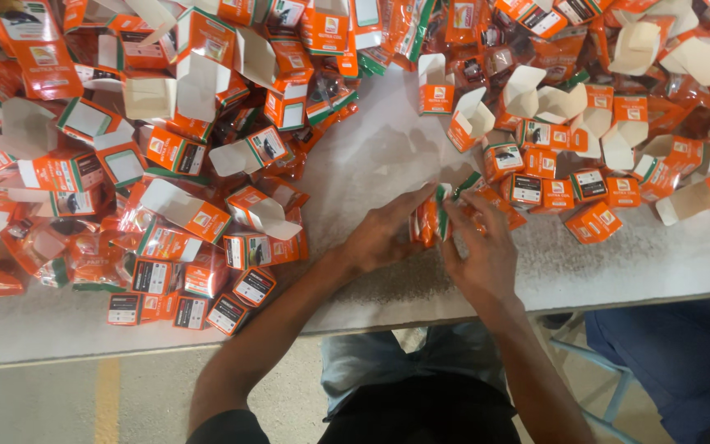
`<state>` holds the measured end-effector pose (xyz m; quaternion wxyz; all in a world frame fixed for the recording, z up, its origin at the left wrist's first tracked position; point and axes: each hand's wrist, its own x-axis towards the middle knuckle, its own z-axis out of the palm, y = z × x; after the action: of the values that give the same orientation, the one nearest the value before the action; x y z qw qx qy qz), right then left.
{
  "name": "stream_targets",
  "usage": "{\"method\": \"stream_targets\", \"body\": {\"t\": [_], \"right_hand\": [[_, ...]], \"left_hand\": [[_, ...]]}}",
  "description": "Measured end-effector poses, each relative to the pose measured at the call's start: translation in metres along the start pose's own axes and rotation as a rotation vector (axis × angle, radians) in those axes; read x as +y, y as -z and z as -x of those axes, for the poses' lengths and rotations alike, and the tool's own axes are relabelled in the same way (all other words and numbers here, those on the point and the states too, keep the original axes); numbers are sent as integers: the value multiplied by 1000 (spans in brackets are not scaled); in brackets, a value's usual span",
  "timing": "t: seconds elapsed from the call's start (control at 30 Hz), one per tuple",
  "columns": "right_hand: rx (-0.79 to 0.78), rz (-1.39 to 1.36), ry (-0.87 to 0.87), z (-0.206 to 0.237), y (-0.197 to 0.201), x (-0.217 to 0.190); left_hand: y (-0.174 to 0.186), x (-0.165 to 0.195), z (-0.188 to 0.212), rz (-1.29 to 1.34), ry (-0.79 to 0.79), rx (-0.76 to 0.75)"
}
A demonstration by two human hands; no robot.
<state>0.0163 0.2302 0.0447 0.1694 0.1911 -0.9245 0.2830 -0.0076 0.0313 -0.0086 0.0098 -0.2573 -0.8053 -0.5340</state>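
Both hands meet near the front edge of a pale grey table (388,156), just ahead of the person's lap; between them sits a small orange packet (426,220) with a green edge, standing roughly upright on the tabletop. The left hand (384,234) lies palm down with its fingers stretched toward the packet, thumb and fingertips pressed against its left side; the right hand (482,251) curls in from the other side, its fingers (458,215) bent and pinching the packet's right edge (so the packet is gripped from both sides, neither hand fully closed into a fist). Whether the packet is sealed or open at the top I cannot tell; the fingers cover part of it. To the left spreads a thick heap of orange boxes (149,164), many with white flaps standing open, mixed with shiny orange bags; to the right lies a second heap of boxes (601,115), several open and showing their white insides, with a few closed boxes (593,220) lying just beside the right hand. A bare strip of table runs between the two heaps. At the lower right, below the table's edge, a blue chair frame (610,378) and blue cloth show.
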Motion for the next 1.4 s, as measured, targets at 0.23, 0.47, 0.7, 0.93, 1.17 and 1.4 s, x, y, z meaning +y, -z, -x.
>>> {"method": "stream_targets", "body": {"t": [0.23, 0.47, 0.7, 0.93, 1.17, 1.4], "right_hand": [[-381, 223, 161, -11, 14, 4], [-525, 241, 60, -13, -1, 20], [-383, 86, 146, -7, 24, 12], [-489, 348, 4, -35, 2, 4], [-193, 77, -337, -8, -15, 13], [-29, -117, -14, 1, -22, 16]], "left_hand": [[8, 6, 1, -73, -22, -87], [6, 21, -1, -29, 13, -71], [4, 20, -4, -21, -27, -67], [-1, 18, -4, 17, 90, -94], [-12, -7, -4, 235, -128, 98], [-22, -25, 1, 117, -11, 200]]}}
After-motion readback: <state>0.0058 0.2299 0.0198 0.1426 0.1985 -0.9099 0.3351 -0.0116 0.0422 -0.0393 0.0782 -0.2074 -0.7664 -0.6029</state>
